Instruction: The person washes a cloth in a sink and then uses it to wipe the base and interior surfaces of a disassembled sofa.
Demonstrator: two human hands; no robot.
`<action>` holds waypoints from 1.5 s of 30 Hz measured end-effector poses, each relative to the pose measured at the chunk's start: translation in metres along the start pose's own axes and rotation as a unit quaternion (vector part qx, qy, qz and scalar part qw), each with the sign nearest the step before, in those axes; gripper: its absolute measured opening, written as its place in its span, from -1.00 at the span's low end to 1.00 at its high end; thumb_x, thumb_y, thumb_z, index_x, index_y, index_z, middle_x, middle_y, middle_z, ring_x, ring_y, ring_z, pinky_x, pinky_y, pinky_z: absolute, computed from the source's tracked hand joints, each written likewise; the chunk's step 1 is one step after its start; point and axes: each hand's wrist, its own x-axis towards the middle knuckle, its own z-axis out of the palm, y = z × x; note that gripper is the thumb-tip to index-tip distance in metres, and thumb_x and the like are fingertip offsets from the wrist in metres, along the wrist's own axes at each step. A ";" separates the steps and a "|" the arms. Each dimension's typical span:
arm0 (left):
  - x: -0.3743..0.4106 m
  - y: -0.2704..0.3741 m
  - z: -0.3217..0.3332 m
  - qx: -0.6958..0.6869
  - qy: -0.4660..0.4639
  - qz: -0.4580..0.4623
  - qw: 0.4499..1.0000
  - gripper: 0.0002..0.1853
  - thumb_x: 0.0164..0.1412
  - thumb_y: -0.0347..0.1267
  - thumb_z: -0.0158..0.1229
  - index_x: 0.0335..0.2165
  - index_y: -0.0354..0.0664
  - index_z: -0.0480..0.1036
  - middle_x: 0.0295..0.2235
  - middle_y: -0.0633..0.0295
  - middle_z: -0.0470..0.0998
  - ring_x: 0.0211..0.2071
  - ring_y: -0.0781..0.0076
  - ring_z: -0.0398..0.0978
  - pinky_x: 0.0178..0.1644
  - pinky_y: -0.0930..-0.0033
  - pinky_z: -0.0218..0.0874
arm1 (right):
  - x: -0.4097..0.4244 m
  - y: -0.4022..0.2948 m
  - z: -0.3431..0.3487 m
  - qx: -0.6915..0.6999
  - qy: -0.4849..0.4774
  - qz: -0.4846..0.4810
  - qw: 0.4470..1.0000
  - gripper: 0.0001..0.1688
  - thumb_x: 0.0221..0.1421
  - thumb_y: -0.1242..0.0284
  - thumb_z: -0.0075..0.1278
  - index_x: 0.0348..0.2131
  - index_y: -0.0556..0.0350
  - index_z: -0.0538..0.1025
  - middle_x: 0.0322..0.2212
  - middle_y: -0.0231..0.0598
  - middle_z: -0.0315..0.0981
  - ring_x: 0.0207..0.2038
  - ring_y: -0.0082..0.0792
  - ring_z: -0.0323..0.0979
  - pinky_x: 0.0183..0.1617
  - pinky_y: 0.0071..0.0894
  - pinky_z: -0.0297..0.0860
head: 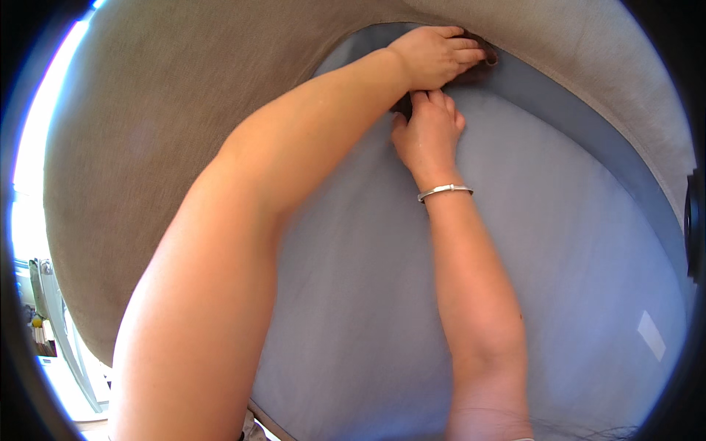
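Observation:
Brown fabric (138, 127) spreads over the left and curves across the top, its seamed edge bordering a blue-grey fabric surface (358, 286). Near the top, my left hand (436, 55) lies with its fingers over a dark brown piece of material (469, 77) at that edge. Just below it is my right hand (430, 127), a silver bracelet on the wrist, its fingertips at dark material under my left wrist. My fingers and the shade hide what either hand grips, if anything.
Bright light comes from the far left, where a pale frame (71, 342) and small items stand beyond the brown fabric. A small light patch (652, 336) shows on the blue-grey surface at right. A dark round-edged object (694, 226) sits at the right rim.

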 end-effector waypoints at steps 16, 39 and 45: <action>0.003 -0.022 -0.050 0.042 -0.081 0.001 0.996 -0.83 -0.01 -0.36 0.05 -0.35 0.00 0.44 -0.38 0.42 0.39 -0.29 0.47 0.39 -0.22 0.46 0.20 | 0.007 0.021 -0.012 0.071 0.085 0.080 0.991 -0.48 -0.17 0.69 0.04 -0.09 0.25 0.41 -0.08 0.03 0.23 -0.07 0.01 0.26 -0.02 -0.19 0.34; -0.070 -0.052 -0.066 0.146 -0.356 0.017 0.923 -0.82 -0.03 -0.28 0.07 -0.47 0.01 0.59 -0.37 0.43 0.51 -0.18 0.46 0.33 -0.13 0.43 0.10 | 0.002 0.009 -0.013 0.100 -0.031 -0.079 0.991 -0.53 -0.10 0.73 -0.09 -0.11 0.25 0.47 -0.04 -0.10 0.33 -0.02 -0.08 0.30 0.05 -0.26 0.32; -0.096 -0.013 -0.119 0.069 -0.395 0.049 0.915 -0.82 -0.05 -0.29 0.07 -0.50 -0.03 0.59 -0.44 0.40 0.49 -0.24 0.42 0.35 -0.22 0.42 0.14 | 0.016 0.024 -0.025 0.082 -0.075 -0.069 0.991 -0.60 -0.11 0.73 -0.08 -0.19 0.25 0.52 -0.07 -0.16 0.37 -0.04 -0.12 0.32 0.03 -0.28 0.35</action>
